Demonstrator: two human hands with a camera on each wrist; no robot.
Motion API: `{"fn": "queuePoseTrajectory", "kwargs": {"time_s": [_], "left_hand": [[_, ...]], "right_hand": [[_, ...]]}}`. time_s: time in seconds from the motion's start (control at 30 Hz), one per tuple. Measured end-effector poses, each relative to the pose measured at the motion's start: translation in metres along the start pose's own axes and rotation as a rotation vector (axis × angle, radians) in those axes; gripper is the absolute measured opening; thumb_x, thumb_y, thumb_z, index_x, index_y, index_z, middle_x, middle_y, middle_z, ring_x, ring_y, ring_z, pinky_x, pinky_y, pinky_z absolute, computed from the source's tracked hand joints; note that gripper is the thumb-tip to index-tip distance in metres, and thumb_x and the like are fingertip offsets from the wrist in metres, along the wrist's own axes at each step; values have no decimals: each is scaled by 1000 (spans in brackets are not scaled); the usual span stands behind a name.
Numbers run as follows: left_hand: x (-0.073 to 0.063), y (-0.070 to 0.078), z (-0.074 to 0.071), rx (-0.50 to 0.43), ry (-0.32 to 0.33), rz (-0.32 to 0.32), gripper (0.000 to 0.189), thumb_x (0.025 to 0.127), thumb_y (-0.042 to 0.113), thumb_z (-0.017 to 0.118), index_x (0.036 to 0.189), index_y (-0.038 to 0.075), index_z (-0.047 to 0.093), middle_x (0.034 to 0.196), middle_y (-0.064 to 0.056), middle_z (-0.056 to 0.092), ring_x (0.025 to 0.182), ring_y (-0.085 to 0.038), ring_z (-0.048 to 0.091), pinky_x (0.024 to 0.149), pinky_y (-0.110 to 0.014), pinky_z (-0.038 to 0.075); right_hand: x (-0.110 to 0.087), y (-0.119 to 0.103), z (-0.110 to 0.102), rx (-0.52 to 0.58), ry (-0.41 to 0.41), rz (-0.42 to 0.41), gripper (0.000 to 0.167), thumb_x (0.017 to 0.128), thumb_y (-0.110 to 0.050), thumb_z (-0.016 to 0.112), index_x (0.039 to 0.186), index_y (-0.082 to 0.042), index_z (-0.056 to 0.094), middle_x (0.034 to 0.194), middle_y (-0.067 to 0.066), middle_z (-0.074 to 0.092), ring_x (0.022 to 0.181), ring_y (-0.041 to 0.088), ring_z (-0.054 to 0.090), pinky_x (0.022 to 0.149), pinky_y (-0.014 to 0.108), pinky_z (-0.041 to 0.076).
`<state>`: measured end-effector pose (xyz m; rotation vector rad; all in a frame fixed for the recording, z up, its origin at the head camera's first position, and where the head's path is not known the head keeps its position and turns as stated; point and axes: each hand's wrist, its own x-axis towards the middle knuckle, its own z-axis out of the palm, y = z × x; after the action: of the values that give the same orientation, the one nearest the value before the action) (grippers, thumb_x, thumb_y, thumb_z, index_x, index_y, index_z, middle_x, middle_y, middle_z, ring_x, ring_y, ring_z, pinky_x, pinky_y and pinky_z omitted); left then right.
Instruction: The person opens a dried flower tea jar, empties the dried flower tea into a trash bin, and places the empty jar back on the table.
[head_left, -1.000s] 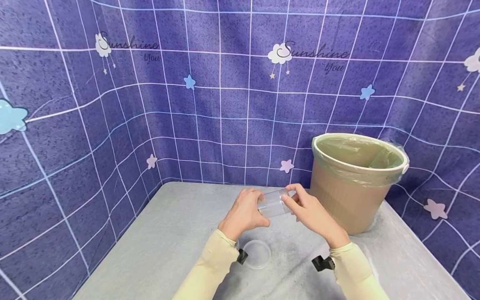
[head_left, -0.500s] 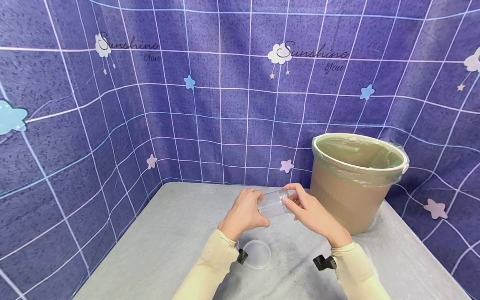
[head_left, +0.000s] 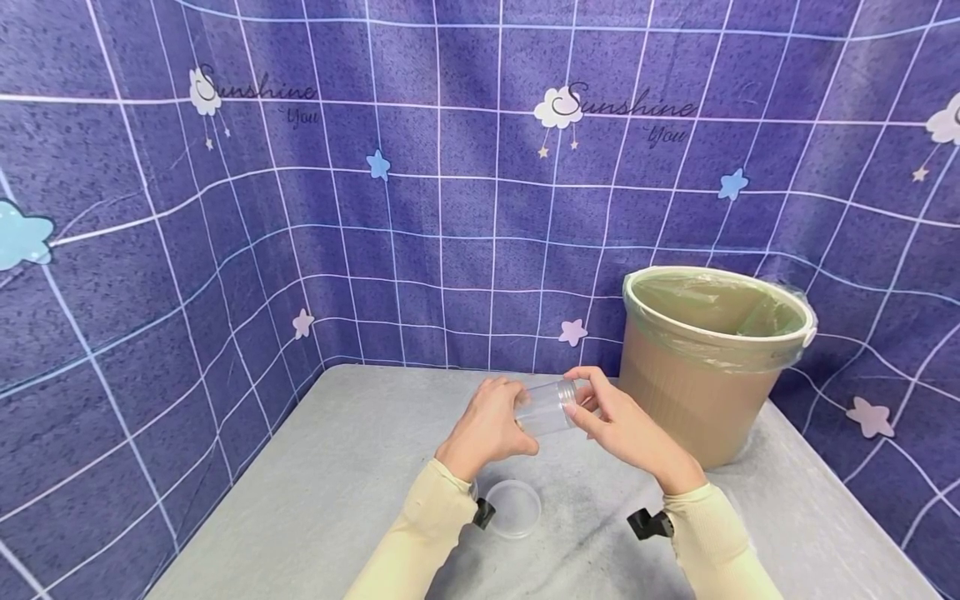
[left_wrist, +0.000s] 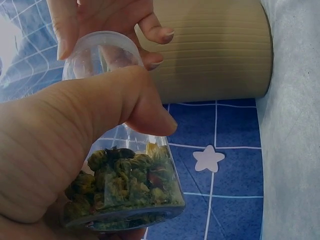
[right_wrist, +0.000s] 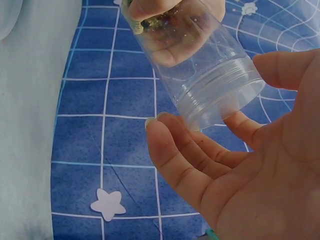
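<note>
In the head view, my left hand [head_left: 487, 421] grips a clear plastic jar [head_left: 542, 408] held tilted above the table. Dried yellow-green flower buds [left_wrist: 132, 180] fill its base end in the left wrist view. My right hand [head_left: 618, 421] is spread loosely around the jar's ringed top end [right_wrist: 220, 92]. In the right wrist view one finger touches the rim, while other fingertips stand apart from it. Whether a clear cap covers that end, I cannot tell. A round clear lid-like disc [head_left: 513, 508] lies on the table beside my left wrist.
A beige bin [head_left: 697, 392] with a pale green liner stands right of my right hand. The grey tabletop [head_left: 360, 450] meets a purple grid-patterned cloth [head_left: 450, 208] behind and at the sides. Another clear round edge shows partly behind my left wrist.
The fingers of my right hand have eased slightly back from the jar's top end, and its rings show more. My left hand and the jar stay almost still.
</note>
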<state>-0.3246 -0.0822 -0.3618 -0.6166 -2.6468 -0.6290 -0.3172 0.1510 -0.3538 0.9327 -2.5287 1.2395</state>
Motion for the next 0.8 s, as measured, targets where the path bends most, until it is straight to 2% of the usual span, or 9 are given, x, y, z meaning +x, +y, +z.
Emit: {"fn": "queuePoseTrajectory", "kwargs": {"time_s": [0.17, 0.4, 0.6, 0.8], "left_hand": [[0, 0, 0, -4, -2, 0, 49, 58, 25, 89, 101, 12, 69, 92, 4, 60, 91, -19, 53, 78, -31, 49], [1, -1, 0, -9, -6, 0, 49, 59, 24, 90, 100, 12, 68, 97, -4, 66, 90, -19, 53, 78, -32, 49], [0, 1, 0, 0, 1, -1, 48, 58, 24, 91, 99, 12, 68, 93, 3, 61, 90, -18, 53, 77, -31, 49], [0, 0, 1, -5, 4, 2, 50, 59, 25, 90, 102, 11, 69, 95, 0, 64, 91, -19, 54, 78, -31, 50]], "right_hand": [[0, 0, 0, 8, -7, -24, 45, 102, -17, 64, 141, -13, 43, 106, 10, 63, 86, 21, 67, 68, 30, 56], [1, 0, 0, 15, -8, -22, 46, 102, -17, 65, 141, -12, 43, 107, 10, 62, 86, 22, 67, 67, 31, 56], [1, 0, 0, 11, -7, -30, 45, 101, -16, 64, 141, -12, 43, 106, 10, 62, 84, 19, 67, 66, 31, 56], [1, 2, 0, -4, -4, -39, 45, 101, -16, 64, 140, -11, 43, 106, 10, 64, 84, 17, 67, 66, 30, 57]]}}
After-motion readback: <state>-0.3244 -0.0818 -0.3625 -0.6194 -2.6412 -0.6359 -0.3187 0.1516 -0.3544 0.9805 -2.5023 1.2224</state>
